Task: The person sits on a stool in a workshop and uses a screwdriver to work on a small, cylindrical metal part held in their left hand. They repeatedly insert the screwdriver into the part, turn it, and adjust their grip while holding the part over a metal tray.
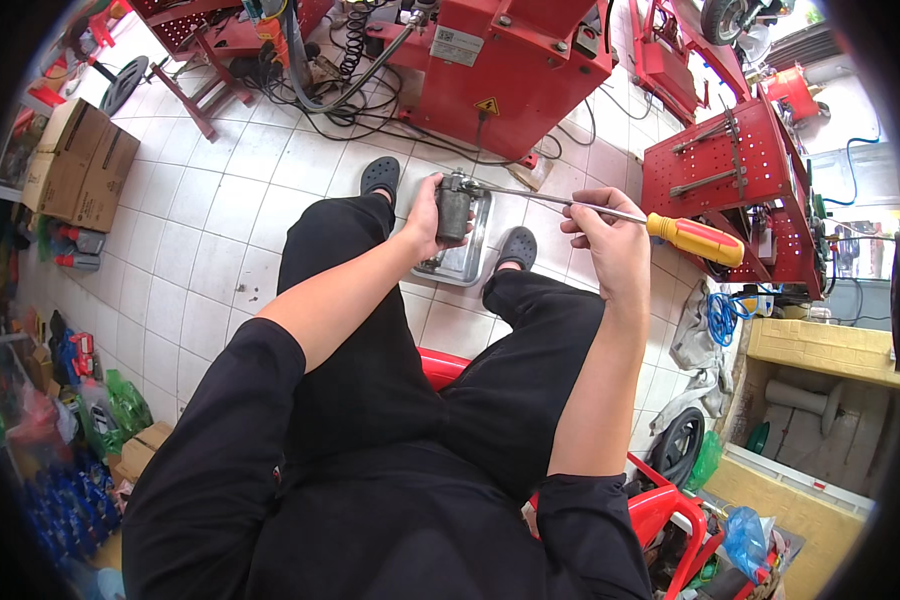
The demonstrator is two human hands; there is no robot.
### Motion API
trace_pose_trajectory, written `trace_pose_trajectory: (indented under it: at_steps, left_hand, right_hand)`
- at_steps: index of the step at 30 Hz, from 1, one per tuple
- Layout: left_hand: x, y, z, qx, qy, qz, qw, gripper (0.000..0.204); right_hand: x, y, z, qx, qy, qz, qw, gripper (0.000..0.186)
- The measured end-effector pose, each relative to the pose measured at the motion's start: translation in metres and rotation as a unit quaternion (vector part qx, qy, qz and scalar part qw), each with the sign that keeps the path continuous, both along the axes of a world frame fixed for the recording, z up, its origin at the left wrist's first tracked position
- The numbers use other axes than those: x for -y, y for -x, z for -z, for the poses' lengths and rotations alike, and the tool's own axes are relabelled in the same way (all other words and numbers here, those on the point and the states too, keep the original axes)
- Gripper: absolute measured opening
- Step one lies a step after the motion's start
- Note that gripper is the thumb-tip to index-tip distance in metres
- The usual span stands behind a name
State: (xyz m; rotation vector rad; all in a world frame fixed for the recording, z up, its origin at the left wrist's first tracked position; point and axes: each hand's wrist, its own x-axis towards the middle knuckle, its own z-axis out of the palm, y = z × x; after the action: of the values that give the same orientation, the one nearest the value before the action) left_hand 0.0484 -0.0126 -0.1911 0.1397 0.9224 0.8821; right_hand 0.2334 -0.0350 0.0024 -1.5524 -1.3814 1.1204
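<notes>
A grey metal cylinder [454,216], which looks like a small motor, is in the grip of my left hand [426,214]. It stands roughly upright, with a fitting at its top end. My right hand [610,232] pinches the shaft of a long screwdriver [708,241] with a yellow and red handle. The handle sticks out to the right, beyond the fingers. Leftward, the shaft reaches the top of the cylinder, where I cannot tell if the tip touches. Below the cylinder, a shallow metal tray [478,252] rests on the floor between my feet, with small dark parts partly hidden in it.
Ahead stands a red machine [515,75] with cables [370,120] trailing over the white tiles. A red perforated rack [715,165] is at right, near a yellow-edged bin [820,350]. Cardboard boxes [80,165] sit at left. I sit on a red chair [660,510].
</notes>
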Motion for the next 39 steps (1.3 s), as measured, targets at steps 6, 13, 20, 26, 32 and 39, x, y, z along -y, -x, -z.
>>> trace_pose_trajectory:
  at_steps: [6, 13, 20, 26, 32, 39]
  left_hand:
    - [0.0, 0.0, -0.005, -0.001, -0.001, -0.002, 1.0, 0.064]
    - [0.001, 0.0, -0.003, -0.007, -0.016, 0.008, 1.0, 0.062]
    - [0.0, 0.0, 0.004, -0.018, -0.018, -0.017, 1.0, 0.061]
    - [-0.004, 0.006, 0.001, -0.035, -0.01, -0.054, 0.998, 0.059]
    - [-0.005, 0.005, -0.01, -0.038, -0.022, -0.059, 0.997, 0.059]
    - [-0.007, 0.007, -0.007, -0.023, -0.011, -0.064, 0.998, 0.06]
  right_hand:
    - [-0.002, 0.001, 0.002, -0.005, -0.002, 0.018, 1.0, 0.017]
    - [0.006, 0.0, -0.009, -0.009, -0.012, 0.026, 1.0, 0.018]
    - [0.002, -0.006, -0.003, 0.006, -0.036, 0.03, 0.999, 0.02]
    - [-0.024, -0.006, 0.056, 0.071, 0.025, 0.026, 0.997, 0.027]
    - [-0.044, -0.017, 0.153, 0.033, 0.075, 0.056, 0.995, 0.027]
    - [-0.042, -0.003, 0.203, -0.068, 0.2, 0.06, 0.976, 0.028]
